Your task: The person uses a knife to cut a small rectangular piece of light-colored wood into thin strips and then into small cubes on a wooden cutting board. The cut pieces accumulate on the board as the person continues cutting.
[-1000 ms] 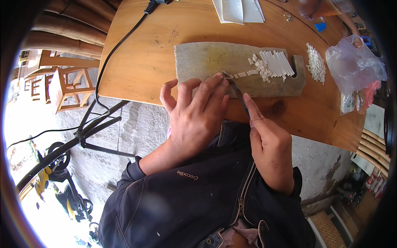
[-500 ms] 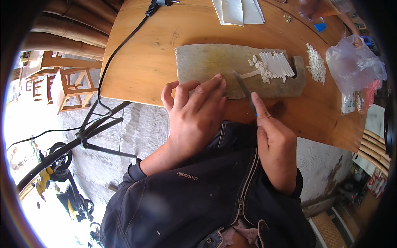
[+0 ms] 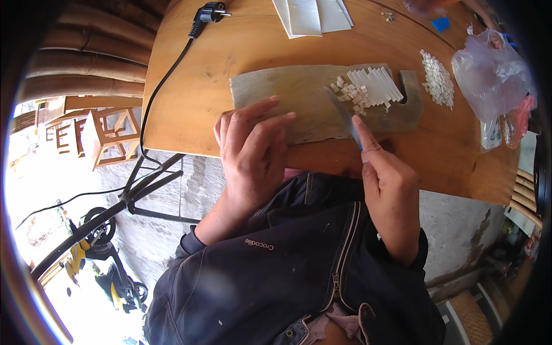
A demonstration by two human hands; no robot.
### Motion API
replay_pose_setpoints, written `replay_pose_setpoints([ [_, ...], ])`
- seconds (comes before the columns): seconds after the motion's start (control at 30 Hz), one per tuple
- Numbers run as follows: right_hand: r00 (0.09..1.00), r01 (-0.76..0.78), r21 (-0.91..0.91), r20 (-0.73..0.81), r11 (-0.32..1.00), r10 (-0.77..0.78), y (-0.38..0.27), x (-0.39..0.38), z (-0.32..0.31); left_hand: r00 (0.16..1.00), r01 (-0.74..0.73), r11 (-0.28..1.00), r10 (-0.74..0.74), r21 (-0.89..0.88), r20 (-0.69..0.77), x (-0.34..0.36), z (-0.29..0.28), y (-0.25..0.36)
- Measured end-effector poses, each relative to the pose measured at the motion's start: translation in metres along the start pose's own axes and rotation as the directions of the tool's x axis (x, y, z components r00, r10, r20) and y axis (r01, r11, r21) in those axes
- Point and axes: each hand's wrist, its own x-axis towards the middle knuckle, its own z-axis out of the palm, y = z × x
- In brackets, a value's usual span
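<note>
A worn wooden cutting board (image 3: pixel 270 83) lies on the table, near its front edge. My right hand (image 3: pixel 390 187) grips a knife (image 3: pixel 341 106) with a blue handle, its blade slanting over the board beside small white diced pieces (image 3: pixel 352 95). Next to these pieces, a row of white strips (image 3: pixel 376 85) lies side by side toward the board's notched end. My left hand (image 3: pixel 253 146) is raised at the board's near left edge, its fingers apart and bent, with nothing visible in them. Whether its fingertips touch the board I cannot tell.
Right of the board sits a heap of white diced pieces (image 3: pixel 438 80), then a translucent plastic bag (image 3: pixel 489 72). White sheets (image 3: pixel 313 18) lie at the far edge. A black plug (image 3: pixel 208 14) with its cable (image 3: pixel 158 86) runs down the table's left side. Another person's arm shows far right.
My left hand has drawn back left, its fingers lifting and spreading. The loose strip that stretched left from the diced pieces no longer shows. The knife stays in my right hand; the view has shifted slightly.
</note>
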Motion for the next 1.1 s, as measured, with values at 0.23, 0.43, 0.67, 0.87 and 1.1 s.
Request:
replay_pose_setpoints([
  [0.23,0.991,0.025,0.148,-0.135,0.989,-0.005,0.032,0.000,-0.014,0.985,-0.140,0.985,0.128,0.105,0.112,0.033,0.017,0.017],
  [0.43,0.974,-0.081,0.296,-0.178,0.952,0.138,0.056,-0.003,-0.028,0.987,-0.081,0.988,0.061,0.130,0.150,0.072,0.040,0.033],
  [0.67,0.958,-0.088,0.392,-0.219,0.916,0.186,0.085,-0.004,-0.036,0.974,-0.133,0.985,0.110,0.107,0.197,0.098,0.064,0.042],
  [0.87,0.943,-0.108,0.447,-0.235,0.888,0.234,0.095,-0.002,-0.040,0.912,-0.190,0.978,0.141,0.092,0.386,0.129,0.084,0.043],
  [1.1,0.952,-0.082,0.422,-0.235,0.903,0.196,0.104,-0.003,-0.035,0.869,-0.148,0.986,0.092,0.078,0.485,0.138,0.090,0.038],
])
